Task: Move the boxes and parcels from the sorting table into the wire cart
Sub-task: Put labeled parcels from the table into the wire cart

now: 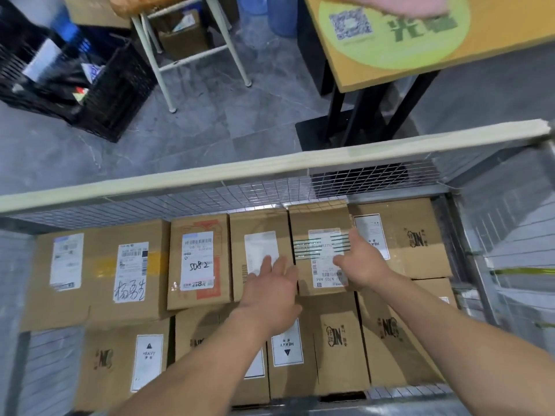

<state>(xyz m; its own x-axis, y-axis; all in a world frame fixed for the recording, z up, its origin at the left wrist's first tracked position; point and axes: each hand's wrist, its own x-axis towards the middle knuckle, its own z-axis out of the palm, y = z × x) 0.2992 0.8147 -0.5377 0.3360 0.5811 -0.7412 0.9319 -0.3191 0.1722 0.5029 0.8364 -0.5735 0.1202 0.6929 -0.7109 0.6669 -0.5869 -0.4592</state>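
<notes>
Our left hand and right hand, fingers spread flat, touch a box in the nearly full cart; desk parcels unclear.

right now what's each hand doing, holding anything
Left hand: open, fingers straight, resting on a box in the cart.
Right hand: open, fingers spread on the neighbouring labelled box, holding nothing.

Wire cart packed with labelled cardboard boxes
</notes>
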